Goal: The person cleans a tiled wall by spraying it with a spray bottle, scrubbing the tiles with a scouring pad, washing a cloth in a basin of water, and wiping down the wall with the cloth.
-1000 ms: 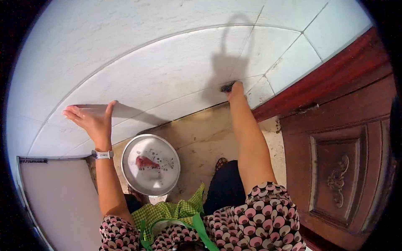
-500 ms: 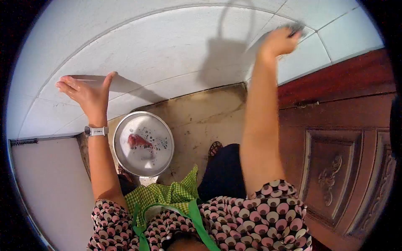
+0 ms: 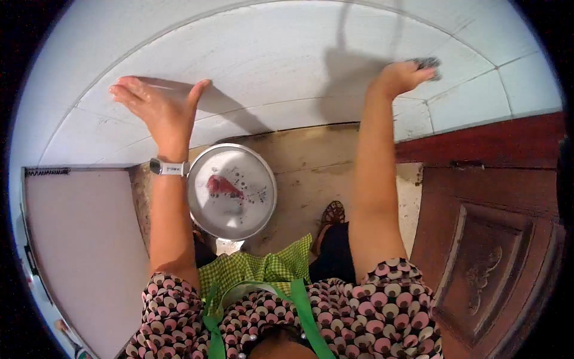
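Observation:
My left hand is flat against the white tiled wall, thumb spread and fingers stretched out, and it looks wet. A watch with a pale strap sits on that wrist. In my right hand is a dark grey scouring pad, which looks like steel wool, held against the wall higher up on the right. Below my hands a round metal basin contains foamy, bubbly water. A red cloth-like thing lies in the foam; its exact kind is unclear.
A carved brown wooden door stands on the right, with a dark red strip above it. On the left is a pale flat panel. My sandalled foot rests on the stained floor near the basin.
The view has shifted, so the basin and my left hand appear farther right. My right hand has moved lower along the wall with the scouring pad. The left hand stays spread on the wall.

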Tool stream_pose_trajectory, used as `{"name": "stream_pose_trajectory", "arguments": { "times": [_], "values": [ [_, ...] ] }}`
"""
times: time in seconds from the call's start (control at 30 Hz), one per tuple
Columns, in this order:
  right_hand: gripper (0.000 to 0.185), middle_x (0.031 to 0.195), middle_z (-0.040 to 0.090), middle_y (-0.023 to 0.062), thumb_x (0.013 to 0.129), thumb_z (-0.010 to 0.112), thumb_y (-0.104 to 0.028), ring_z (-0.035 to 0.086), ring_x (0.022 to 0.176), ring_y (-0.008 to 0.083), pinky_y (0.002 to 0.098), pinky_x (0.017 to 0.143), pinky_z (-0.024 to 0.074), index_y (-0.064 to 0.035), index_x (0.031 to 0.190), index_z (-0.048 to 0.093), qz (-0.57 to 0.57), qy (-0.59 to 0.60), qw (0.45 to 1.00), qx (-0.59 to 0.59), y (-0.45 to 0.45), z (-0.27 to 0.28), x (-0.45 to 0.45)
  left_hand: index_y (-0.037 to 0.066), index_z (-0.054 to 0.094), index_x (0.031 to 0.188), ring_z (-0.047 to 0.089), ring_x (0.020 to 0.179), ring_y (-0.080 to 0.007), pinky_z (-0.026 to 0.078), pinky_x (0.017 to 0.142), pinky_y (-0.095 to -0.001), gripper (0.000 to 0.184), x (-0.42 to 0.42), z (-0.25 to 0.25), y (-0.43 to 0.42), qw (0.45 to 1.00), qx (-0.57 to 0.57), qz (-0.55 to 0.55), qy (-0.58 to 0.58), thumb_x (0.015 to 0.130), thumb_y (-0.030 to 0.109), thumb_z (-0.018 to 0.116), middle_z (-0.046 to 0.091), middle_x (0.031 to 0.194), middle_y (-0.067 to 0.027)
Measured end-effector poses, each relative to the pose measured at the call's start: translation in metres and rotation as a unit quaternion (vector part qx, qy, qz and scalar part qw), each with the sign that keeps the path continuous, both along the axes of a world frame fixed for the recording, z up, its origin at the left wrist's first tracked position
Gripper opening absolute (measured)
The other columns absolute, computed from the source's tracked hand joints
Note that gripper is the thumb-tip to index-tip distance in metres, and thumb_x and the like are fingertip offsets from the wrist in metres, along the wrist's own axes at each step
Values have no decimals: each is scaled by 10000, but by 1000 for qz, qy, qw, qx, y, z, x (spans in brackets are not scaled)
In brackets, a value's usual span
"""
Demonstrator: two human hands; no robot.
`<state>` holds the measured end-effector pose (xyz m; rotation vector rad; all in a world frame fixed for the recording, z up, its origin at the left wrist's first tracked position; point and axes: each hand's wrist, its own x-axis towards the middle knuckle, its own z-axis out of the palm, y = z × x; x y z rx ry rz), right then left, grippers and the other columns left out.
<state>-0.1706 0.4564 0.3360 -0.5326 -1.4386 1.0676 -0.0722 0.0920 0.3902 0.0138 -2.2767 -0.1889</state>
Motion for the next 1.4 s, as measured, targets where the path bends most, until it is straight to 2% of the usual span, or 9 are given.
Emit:
{"name": "stream_pose_trajectory", "arguments": {
  "times": [0.33,0.53,0.7,0.87,1.03,1.17,1.23,1.27,1.4],
  "values": [
    [628,1442,93,311,816,414,-20,110,1343,454,498,1094,151,68,1389,171,112,-60,980,153,-173,-45,51,-137,-105,1350,-69,1287,-574,71,1054,-609,1352,0,-7,-2,1000,-21,-12,4,584,525,792,-116,1361,-431],
    [620,1436,113,315,854,404,-100,96,1350,448,534,1088,119,58,1398,152,106,-125,935,313,-123,-42,47,-91,-121,1370,-58,1285,-581,78,1056,-603,1191,0,-24,7,999,-15,-35,-23,709,374,755,-87,1357,-443],
    [480,1355,228,293,898,362,-176,189,1310,377,541,1061,173,55,1307,262,8,-189,981,29,-12,-70,-3,-54,-23,1401,5,1290,-579,110,1057,-589,977,13,-18,0,994,-32,-97,-29,784,221,682,-20,1375,-424],
    [367,1198,493,272,894,432,-184,416,1199,365,599,996,284,84,1125,530,91,-673,712,177,-32,-101,2,-2,77,1426,62,1312,-539,149,1066,-560,904,29,-8,-18,986,-74,-130,-69,772,149,683,38,1395,-390],
    [316,1033,517,196,837,560,-200,463,1016,287,471,905,382,47,1033,539,410,-465,776,119,-194,-67,37,96,86,1448,60,1334,-502,225,1062,-518,949,32,-11,-24,982,-110,-111,-107,735,112,713,17,1434,-333],
    [308,900,536,134,791,662,-213,501,869,225,369,832,460,18,959,546,625,-434,640,104,-245,-43,55,112,103,1449,63,1343,-481,218,1066,-521,950,30,-12,-24,983,-104,-119,-99,726,103,720,24,1440,-321],
    [354,733,593,101,700,774,-303,533,690,194,340,704,491,2,783,614,596,-439,668,-74,-225,-77,31,121,104,1451,62,1346,-473,218,1067,-521,954,33,-14,-30,982,-110,-111,-108,724,103,722,26,1442,-317],
    [347,649,610,94,652,803,-323,532,619,178,334,629,467,-14,723,661,558,-522,638,96,-178,-11,56,128,108,1451,62,1347,-471,218,1071,-516,954,32,-14,-32,980,-121,-110,-116,722,103,723,28,1444,-313],
    [202,796,633,143,772,615,-160,611,810,246,392,725,498,12,872,648,264,-473,768,342,-65,-74,44,144,114,1451,65,1348,-467,215,1081,-503,957,36,-9,-33,975,-114,-111,-157,717,101,727,25,1451,-298]
  ]
}}
